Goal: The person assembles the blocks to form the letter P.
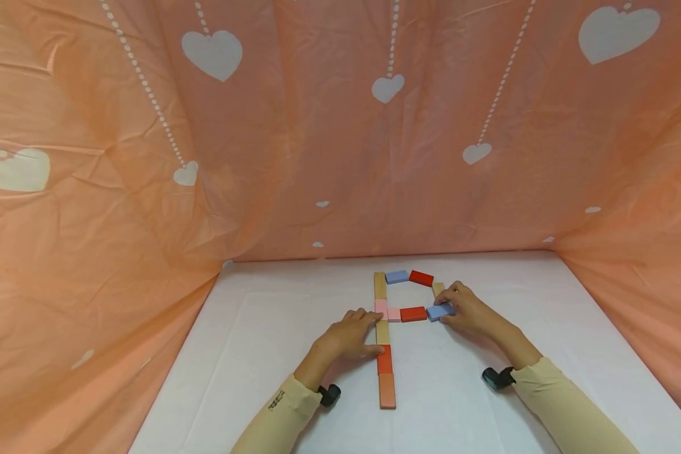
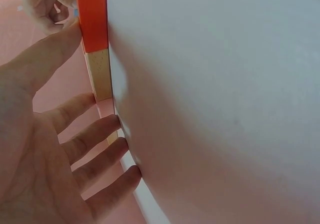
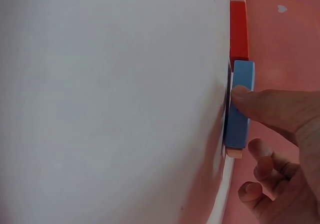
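Observation:
Coloured wooden blocks lie end to end on the white table, a vertical column with a loop at its upper right. My right hand [image 1: 470, 312] pinches a blue block [image 3: 240, 119] between thumb and fingers at the loop's lower right, right by the end of a red block [image 1: 413, 314]. Beyond it a plain wood block [image 1: 438, 289] is partly covered by the hand. With fingers extended, my left hand [image 1: 349, 335] rests along the column's left side. Its thumb is at the orange-red block [image 2: 93, 16], its index fingertip at the pink block [image 1: 381, 307].
Atop the loop lie another blue block [image 1: 397, 277] and a dark red block [image 1: 422, 278]. An orange-brown block [image 1: 387, 392] ends the column near the front. A peach curtain [image 1: 329, 157] with white hearts hangs behind and beside the table [image 1: 250, 353].

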A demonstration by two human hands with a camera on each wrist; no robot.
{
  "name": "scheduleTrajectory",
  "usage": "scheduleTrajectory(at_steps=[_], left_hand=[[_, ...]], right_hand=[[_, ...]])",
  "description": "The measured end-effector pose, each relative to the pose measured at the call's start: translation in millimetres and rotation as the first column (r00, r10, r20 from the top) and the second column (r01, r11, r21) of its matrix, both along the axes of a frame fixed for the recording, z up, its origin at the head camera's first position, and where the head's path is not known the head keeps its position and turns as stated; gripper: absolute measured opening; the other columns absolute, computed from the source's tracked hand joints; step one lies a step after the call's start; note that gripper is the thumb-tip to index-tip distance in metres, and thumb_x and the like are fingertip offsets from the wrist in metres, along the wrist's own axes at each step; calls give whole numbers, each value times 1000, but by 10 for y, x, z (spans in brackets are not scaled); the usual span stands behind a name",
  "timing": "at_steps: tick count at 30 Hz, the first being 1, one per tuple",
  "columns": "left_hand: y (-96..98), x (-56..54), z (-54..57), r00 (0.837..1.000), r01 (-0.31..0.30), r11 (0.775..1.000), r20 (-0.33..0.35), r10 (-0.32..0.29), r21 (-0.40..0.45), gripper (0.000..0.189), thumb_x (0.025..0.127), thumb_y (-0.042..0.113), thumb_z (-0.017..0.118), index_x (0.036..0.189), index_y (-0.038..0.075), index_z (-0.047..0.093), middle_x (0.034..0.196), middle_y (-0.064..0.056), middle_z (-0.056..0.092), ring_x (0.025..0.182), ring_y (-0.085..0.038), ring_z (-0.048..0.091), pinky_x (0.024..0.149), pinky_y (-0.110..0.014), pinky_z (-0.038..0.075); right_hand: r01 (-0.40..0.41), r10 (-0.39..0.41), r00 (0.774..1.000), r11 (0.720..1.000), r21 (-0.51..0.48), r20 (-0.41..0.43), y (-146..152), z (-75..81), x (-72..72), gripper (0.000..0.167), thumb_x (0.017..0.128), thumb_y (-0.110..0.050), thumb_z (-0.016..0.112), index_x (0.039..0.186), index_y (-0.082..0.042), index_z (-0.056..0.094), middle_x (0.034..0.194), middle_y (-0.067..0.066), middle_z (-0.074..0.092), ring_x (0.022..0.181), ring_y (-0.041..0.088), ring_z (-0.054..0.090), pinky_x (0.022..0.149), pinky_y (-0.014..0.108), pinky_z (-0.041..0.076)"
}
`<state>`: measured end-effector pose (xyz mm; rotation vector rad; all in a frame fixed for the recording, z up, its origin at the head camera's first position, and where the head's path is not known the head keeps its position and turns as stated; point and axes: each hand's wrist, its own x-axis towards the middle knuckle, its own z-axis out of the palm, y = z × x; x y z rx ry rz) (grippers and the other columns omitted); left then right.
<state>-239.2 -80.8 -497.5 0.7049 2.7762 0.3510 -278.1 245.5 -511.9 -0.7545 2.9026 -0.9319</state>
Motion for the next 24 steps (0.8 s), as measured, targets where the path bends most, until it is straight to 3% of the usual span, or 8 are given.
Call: scheduleTrajectory(at_steps=[8, 24], left_hand=[[-5, 4, 26, 1000, -6, 1000, 7, 6, 11, 80, 95, 51, 80, 162, 21, 47, 154, -9, 54, 140, -28, 51, 108, -52, 53], [7, 11, 17, 1000, -14, 1000, 15, 14, 7, 80, 96, 50, 80, 162, 22, 47, 152, -8, 54, 138, -27, 52, 108, -51, 54]], right_hand=[[29, -30, 998, 999, 15, 51, -40, 23, -10, 22, 93, -5, 83, 112, -10, 74, 110, 9, 53, 106, 28, 53, 95, 47, 54], [28, -30, 998, 999, 22, 61, -71, -4, -67, 23, 90, -5, 86, 110, -9, 75, 109, 10, 55, 104, 28, 53, 94, 48, 54]])
